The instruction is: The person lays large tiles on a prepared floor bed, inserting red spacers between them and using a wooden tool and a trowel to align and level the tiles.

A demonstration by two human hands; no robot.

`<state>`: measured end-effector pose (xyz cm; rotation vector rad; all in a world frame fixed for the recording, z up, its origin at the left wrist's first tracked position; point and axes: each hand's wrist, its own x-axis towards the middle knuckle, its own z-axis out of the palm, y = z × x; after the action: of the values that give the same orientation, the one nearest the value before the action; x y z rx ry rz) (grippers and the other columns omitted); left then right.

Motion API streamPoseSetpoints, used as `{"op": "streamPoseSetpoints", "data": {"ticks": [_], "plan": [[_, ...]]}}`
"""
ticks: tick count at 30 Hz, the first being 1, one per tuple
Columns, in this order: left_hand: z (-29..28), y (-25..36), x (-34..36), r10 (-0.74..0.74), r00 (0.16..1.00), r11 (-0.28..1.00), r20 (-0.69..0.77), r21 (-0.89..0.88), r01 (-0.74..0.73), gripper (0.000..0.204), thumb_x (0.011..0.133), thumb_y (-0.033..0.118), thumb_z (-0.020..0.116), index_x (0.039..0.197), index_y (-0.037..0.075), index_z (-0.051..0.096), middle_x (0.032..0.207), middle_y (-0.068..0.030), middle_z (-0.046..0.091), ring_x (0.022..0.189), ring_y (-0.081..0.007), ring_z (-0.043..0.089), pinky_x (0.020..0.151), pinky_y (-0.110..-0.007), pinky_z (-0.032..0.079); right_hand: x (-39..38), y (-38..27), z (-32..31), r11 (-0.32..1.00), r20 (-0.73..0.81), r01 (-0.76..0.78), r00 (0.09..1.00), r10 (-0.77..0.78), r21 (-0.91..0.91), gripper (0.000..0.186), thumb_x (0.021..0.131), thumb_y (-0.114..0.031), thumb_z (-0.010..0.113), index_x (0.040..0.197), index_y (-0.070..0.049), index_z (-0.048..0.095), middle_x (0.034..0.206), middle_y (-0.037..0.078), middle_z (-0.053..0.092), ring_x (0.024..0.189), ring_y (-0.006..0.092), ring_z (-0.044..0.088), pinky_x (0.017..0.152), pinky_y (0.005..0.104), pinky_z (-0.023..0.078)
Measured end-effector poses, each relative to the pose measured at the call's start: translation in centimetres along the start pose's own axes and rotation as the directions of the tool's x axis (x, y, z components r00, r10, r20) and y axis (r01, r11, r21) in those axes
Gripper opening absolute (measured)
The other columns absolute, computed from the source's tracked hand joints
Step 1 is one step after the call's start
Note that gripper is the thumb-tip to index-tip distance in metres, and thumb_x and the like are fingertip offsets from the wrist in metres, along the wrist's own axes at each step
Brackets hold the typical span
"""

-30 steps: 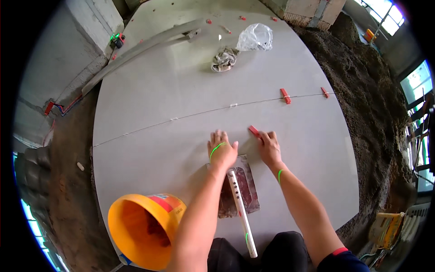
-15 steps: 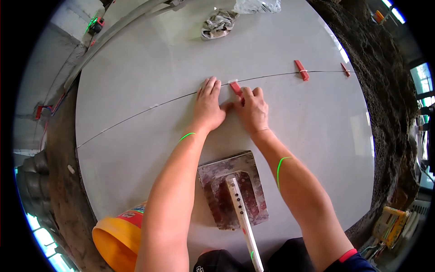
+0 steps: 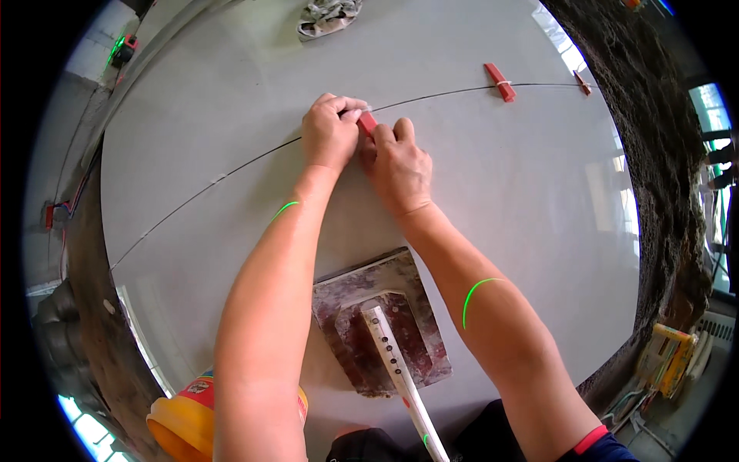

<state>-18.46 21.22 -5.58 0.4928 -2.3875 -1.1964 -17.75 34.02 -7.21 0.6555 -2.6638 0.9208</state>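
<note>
In the head view, the left hand (image 3: 331,138), spread flat on the tile half a second ago, has curled in toward the upper end of the red plastic wedge (image 3: 368,123); the right hand (image 3: 400,169) still grips the wedge.

The yellow round bucket (image 3: 192,423) with a red label sits at lower left, partly hidden behind the left forearm; its contents cannot be made out.

The wedge lies between the two hands, its upper end at a small whitish plastic clip (image 3: 366,108) on the thin dark seam (image 3: 254,163) crossing the glossy grey tile surface (image 3: 500,177). The right fingers clasp its lower end. The left thumb and forefinger are bent together at the clip and wedge tip; whether they pinch either, I cannot tell.

Two more red wedges (image 3: 499,82) stand along the seam to the right. Nearer the person, a stained reddish-brown rectangular plate tool (image 3: 373,331) with a long white handle (image 3: 400,377) rests between the forearms. A crumpled greyish bundle (image 3: 329,17) lies at the top.
</note>
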Motion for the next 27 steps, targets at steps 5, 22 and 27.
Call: {"op": "streamPoseSetpoints", "data": {"ticks": [5, 22, 27], "plan": [[-0.6, -0.4, 0.6, -0.05, 0.992, 0.998, 0.117, -0.037, 0.055, 0.014, 0.086, 0.003, 0.066, 0.095, 0.004, 0.077, 0.096, -0.0053, 0.07, 0.086, -0.0161, 0.067, 0.081, -0.029, 0.053, 0.2, -0.7, 0.2, 0.997, 0.009, -0.002, 1.0, 0.003, -0.072, 0.019, 0.081, -0.018, 0.07, 0.091, -0.009, 0.056, 0.095, 0.01, 0.055, 0.059, 0.0306, 0.064, 0.051, 0.0425, 0.053], [-1.6, -2.0, 0.4, -0.055, 0.986, 0.991, 0.155, -0.111, 0.073, 0.02, 0.086, 0.003, 0.061, 0.097, 0.004, 0.077, 0.1, -0.0058, 0.068, 0.091, -0.0177, 0.067, 0.083, -0.031, 0.054, 0.0, -3.2, -0.1, 0.999, 0.03, 0.036, 0.999, -0.035, -0.039, 0.026, 0.083, -0.005, 0.06, 0.108, 0.0, 0.054, 0.099, 0.014, 0.054, 0.062, 0.0316, 0.064, 0.053, 0.0408, 0.055], [-1.5, -1.3, 0.2, -0.098, 0.959, 0.943, 0.265, -0.283, 0.175, 0.035, 0.083, -0.007, 0.051, 0.104, 0.004, 0.076, 0.101, -0.0039, 0.066, 0.084, -0.0143, 0.061, 0.083, -0.028, 0.052, 0.7, -2.0, -0.8, 0.989, 0.257, 0.099, 0.964, -0.068, -0.109, 0.03, 0.084, -0.008, 0.057, 0.113, 0.002, 0.058, 0.113, 0.018, 0.055, 0.07, 0.0302, 0.07, 0.056, 0.0393, 0.057]]}}
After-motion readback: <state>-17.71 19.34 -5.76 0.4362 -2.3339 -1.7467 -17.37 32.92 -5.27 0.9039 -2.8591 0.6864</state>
